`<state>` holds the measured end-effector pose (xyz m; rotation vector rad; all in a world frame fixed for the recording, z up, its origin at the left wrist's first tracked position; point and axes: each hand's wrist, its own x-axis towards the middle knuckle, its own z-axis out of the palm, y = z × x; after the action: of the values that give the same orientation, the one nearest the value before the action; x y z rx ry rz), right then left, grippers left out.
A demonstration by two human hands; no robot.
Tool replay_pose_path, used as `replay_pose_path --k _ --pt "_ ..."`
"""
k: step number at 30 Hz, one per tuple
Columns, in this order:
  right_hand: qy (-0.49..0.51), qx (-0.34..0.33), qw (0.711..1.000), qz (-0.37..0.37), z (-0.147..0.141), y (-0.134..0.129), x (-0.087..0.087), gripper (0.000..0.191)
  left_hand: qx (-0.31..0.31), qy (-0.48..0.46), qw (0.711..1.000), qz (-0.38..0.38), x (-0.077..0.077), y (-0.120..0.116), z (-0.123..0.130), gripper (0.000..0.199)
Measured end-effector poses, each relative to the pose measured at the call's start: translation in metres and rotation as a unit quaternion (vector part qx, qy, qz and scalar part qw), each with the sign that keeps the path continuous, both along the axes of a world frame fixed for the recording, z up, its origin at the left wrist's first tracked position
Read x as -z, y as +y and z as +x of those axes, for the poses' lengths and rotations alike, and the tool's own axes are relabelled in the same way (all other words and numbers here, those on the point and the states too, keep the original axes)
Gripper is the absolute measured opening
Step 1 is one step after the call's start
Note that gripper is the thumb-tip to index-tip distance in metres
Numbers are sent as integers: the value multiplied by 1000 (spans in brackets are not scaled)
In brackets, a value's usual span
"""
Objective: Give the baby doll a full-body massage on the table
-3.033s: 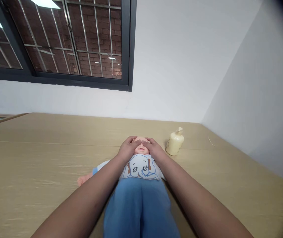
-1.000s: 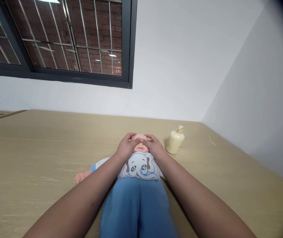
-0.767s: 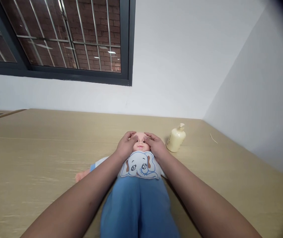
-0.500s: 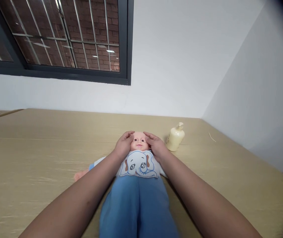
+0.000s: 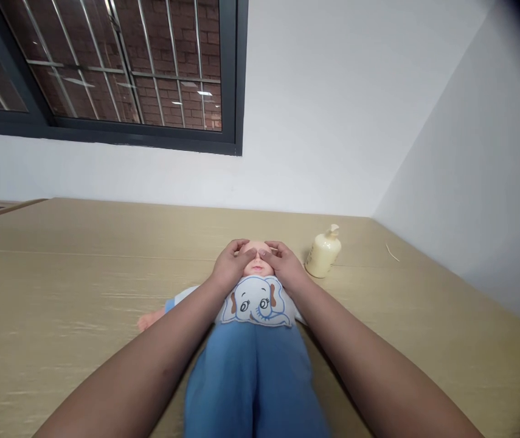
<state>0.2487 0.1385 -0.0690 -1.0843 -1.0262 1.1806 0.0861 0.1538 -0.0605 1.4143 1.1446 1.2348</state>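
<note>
A baby doll (image 5: 256,353) lies on its back, its head at the far end, in blue trousers and a white top with an elephant face (image 5: 256,302). My left hand (image 5: 232,264) cups one side of the doll's head, fingers curled round it and the thumb laid across one eye. On the opposite side my right hand (image 5: 286,264) holds the head the same way, its thumb over the other eye. The doll's mouth shows between my palms. One doll hand (image 5: 150,319) pokes out beyond my left forearm; the other is hidden.
A cream pump bottle (image 5: 323,254) stands on the wooden surface (image 5: 81,316) just right of the doll's head. Farther right lies a thin pale strand (image 5: 391,252). White walls (image 5: 314,121) and a barred window (image 5: 136,67) rise behind.
Both thumbs have moved inward from the sides of the doll's face and now cover its eyes. The fingers still cup the head, and the doll stays in place.
</note>
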Motion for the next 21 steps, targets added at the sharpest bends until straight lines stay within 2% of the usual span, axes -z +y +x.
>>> replay_pose_path --k 11,17,21 --pt "42 -25 999 -22 4 3 6 50 6 -46 999 -7 17 12 3 38" --pt "21 -18 1000 -5 4 2 6 48 5 -48 999 -6 6 4 2 37" --pt "-35 -13 999 31 6 0 3 57 8 -28 1000 6 -3 -5 0 50"
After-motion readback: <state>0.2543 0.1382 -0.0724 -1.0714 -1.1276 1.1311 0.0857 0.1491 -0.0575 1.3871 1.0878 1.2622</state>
